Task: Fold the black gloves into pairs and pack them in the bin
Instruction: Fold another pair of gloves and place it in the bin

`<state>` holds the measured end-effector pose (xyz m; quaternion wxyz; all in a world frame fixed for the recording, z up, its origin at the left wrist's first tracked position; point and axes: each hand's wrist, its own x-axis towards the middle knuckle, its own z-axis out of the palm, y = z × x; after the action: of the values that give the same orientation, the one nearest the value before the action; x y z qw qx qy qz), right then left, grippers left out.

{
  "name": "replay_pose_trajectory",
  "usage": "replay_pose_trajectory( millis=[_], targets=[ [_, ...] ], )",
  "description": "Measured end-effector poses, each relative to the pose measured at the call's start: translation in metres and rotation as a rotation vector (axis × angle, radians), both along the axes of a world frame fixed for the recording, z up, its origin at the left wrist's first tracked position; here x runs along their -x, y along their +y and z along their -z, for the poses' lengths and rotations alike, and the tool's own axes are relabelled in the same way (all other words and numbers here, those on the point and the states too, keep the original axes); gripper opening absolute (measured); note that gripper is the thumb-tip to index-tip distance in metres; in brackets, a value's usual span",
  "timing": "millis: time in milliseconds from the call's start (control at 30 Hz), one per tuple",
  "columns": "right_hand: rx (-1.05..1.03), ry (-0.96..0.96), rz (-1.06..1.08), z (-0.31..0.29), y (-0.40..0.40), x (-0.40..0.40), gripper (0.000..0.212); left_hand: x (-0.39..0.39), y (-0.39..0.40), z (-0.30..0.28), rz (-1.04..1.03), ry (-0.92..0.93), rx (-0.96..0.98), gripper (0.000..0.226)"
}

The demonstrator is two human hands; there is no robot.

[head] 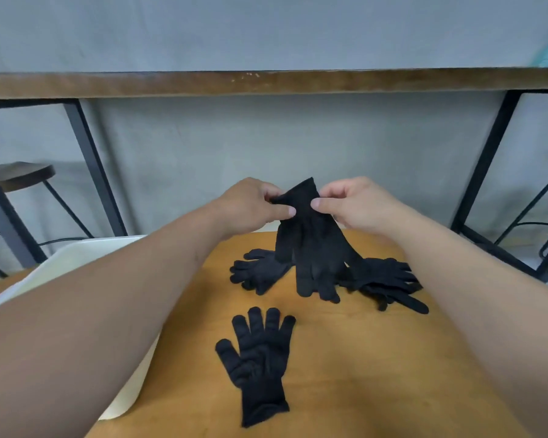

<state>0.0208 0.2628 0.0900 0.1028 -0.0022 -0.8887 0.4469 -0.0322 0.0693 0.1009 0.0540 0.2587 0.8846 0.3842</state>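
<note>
A black glove (pixel 307 245) is held up by its cuff above the tabletop (pixel 377 358), pinched in the grip of the left hand (pixel 250 205) and the right hand (pixel 350 202), its fingers hanging down. Behind it a heap of gloves (pixel 383 279) is seen; nearer, a single glove (pixel 258 365) is laid flat. A white bin (pixel 76 257) stands at the left.

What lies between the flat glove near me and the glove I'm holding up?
Head view: bare orange tabletop between the flat glove and the held glove.
</note>
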Motion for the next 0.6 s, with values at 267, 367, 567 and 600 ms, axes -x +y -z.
replay_pose_trajectory(
  millis=[267, 367, 567, 600],
  targets=[
    [0.022, -0.043, -0.098, 0.002, -0.045, -0.024, 0.007, -0.031, -0.034, 0.000, 0.007, 0.009, 0.025, 0.013],
    [0.071, -0.095, -0.118, 0.011, -0.055, -0.027, 0.008, -0.032, -0.047, 0.014, -0.025, -0.003, -0.015, 0.009],
    [0.028, -0.165, -0.115, 0.031, -0.069, -0.023, 0.012, -0.026, -0.061, 0.043, -0.037, -0.117, -0.044, 0.016],
    [0.017, -0.168, -0.096, 0.034, -0.071, -0.021, 0.012, -0.024, -0.060, 0.047, -0.052, -0.124, -0.053, 0.017]
  ],
)
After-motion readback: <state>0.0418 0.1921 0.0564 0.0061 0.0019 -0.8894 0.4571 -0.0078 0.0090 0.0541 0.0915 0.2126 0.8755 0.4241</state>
